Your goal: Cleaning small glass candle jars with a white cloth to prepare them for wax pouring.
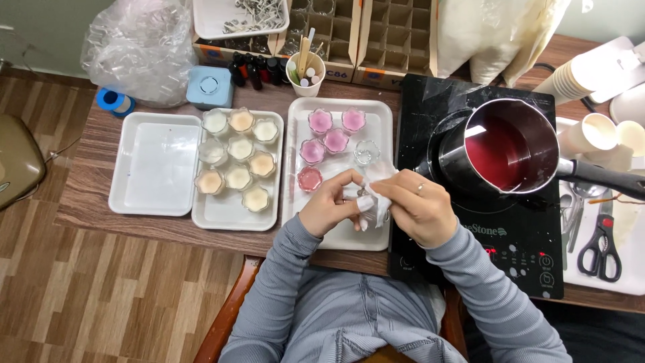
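My left hand point(329, 205) and my right hand point(420, 208) meet over the near end of a white tray point(295, 202). Both pinch a crumpled white tissue point(376, 195) between them; whether something small is wrapped inside it is hidden. On that tray stand several small glass cups of pink wax point(321, 122) and one clear empty glass cup point(367, 152) just beyond the tissue. To the right, a steel saucepan point(544, 144) with dark pink liquid sits on a black induction cooker point(524, 249).
A second white tray point(201, 215) holds several cups of cream wax point(240, 149); an empty white tray point(154, 165) lies left of it. Behind are a paper cup with sticks point(305, 74), dark small bottles point(255, 70), cardboard divider boxes point(393, 33), a plastic bag point(141, 47). Scissors point(603, 249) and paper cups point(591, 134) lie right.
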